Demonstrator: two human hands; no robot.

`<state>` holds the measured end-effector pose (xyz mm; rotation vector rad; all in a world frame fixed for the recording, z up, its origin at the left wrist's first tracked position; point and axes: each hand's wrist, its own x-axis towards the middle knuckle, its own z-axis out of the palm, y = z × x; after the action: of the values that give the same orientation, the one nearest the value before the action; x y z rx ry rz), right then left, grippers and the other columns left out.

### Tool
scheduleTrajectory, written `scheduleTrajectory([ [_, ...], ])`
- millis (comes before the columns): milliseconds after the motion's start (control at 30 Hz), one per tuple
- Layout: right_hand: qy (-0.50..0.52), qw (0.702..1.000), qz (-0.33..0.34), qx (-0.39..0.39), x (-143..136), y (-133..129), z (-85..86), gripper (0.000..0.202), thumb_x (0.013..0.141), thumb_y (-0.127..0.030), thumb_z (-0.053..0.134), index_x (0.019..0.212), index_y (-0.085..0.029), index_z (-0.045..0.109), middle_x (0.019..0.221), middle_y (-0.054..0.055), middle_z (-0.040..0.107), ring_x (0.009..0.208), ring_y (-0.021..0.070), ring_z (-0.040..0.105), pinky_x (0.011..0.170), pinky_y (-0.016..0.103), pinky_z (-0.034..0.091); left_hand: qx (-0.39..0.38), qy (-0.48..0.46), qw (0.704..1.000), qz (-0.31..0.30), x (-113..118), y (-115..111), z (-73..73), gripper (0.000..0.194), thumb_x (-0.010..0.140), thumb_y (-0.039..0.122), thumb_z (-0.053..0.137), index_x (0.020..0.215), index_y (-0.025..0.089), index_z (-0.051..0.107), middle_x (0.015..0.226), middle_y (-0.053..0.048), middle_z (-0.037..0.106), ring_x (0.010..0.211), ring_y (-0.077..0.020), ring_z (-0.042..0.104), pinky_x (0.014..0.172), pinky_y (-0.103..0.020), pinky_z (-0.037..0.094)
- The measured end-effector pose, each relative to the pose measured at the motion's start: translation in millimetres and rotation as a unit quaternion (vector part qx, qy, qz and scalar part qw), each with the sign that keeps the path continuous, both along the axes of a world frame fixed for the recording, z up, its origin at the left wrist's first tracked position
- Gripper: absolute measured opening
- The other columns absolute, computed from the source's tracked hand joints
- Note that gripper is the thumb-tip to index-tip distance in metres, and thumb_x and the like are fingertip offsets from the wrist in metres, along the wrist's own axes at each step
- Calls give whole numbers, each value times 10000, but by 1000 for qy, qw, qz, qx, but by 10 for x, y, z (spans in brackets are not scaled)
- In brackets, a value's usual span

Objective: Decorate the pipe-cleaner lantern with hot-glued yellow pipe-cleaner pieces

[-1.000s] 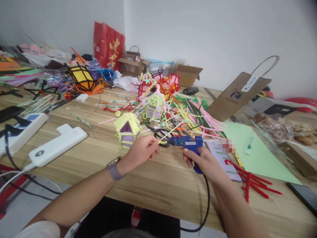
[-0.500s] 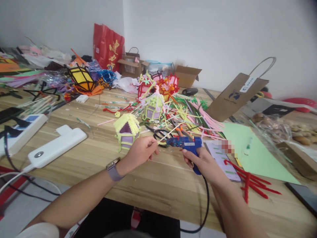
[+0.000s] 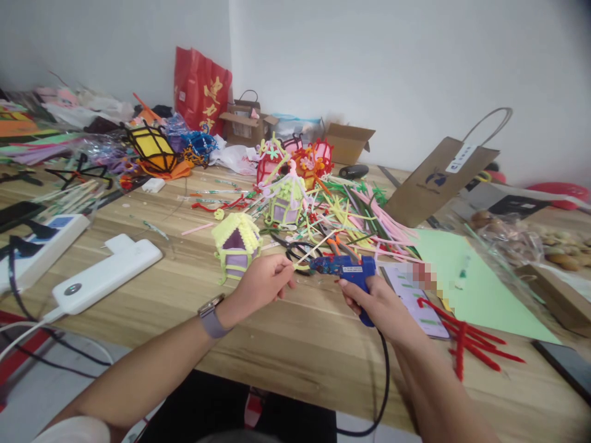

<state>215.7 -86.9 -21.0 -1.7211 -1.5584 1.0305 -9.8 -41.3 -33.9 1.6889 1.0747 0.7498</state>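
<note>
My right hand (image 3: 376,301) is wrapped round a blue hot glue gun (image 3: 357,271), whose nozzle points left. My left hand (image 3: 268,277), with a watch at the wrist, pinches a thin pale yellow pipe cleaner (image 3: 323,248) that slants up to the right. A short yellow-green piece (image 3: 302,268) lies between those fingertips and the nozzle; whether the nozzle touches it I cannot tell. Just left of my left hand stands a small pipe-cleaner house (image 3: 236,243) with a yellow roof and lilac walls. Behind it is a similar house (image 3: 285,203) with a pink-topped roof.
Black-handled scissors (image 3: 300,251) and orange-handled pliers (image 3: 339,247) lie behind the glue gun. Loose pipe cleaners (image 3: 383,215) spread beyond. Red pipe cleaners (image 3: 471,344) and a phone-like screen (image 3: 418,301) sit at right. A white power bank (image 3: 106,274) is at left. The gun's cord (image 3: 386,375) hangs over the edge.
</note>
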Motion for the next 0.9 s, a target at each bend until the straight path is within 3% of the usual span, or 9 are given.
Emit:
scheduleTrajectory([
  [300,-20,1000,0,4,-26,-6,24,462,761,-599,562,522,-210,487,444,-12,473,410,110,442,421,252,374,-30,-36,999,1,14,35,-74,256,856,314,468,696,151,585,602,4,628,422,-64,511,372,-157,369],
  [467,-25,989,-33,140,-47,29,-49,376,760,-539,609,602,-202,551,478,-10,521,450,124,465,459,263,384,-81,-76,994,-23,18,23,-10,279,857,325,483,668,144,580,575,8,610,411,-59,500,369,-156,373],
  [567,87,979,-73,170,21,45,-34,351,775,-533,607,729,-186,621,579,15,603,491,128,516,476,258,411,-92,-115,989,6,17,36,32,239,843,325,517,701,140,566,609,0,628,399,-53,486,365,-158,365],
  [700,250,959,-108,82,153,30,35,356,691,-517,703,783,-182,624,609,1,609,432,91,470,389,220,375,-91,-232,967,48,30,44,50,240,820,383,574,871,155,516,705,-3,660,411,-56,490,373,-169,378],
  [800,239,965,-86,-61,152,6,10,371,601,-468,792,685,-179,576,511,-39,541,411,75,453,368,189,369,-52,-300,950,68,34,23,63,281,828,403,576,936,160,485,699,16,636,424,-51,483,372,-157,357],
  [900,180,969,-11,-172,51,11,-97,406,570,-473,815,638,-165,560,491,-34,559,416,63,481,383,160,368,-40,-318,946,57,28,-4,87,313,824,392,592,989,148,485,701,15,630,441,-55,491,380,-160,363],
])
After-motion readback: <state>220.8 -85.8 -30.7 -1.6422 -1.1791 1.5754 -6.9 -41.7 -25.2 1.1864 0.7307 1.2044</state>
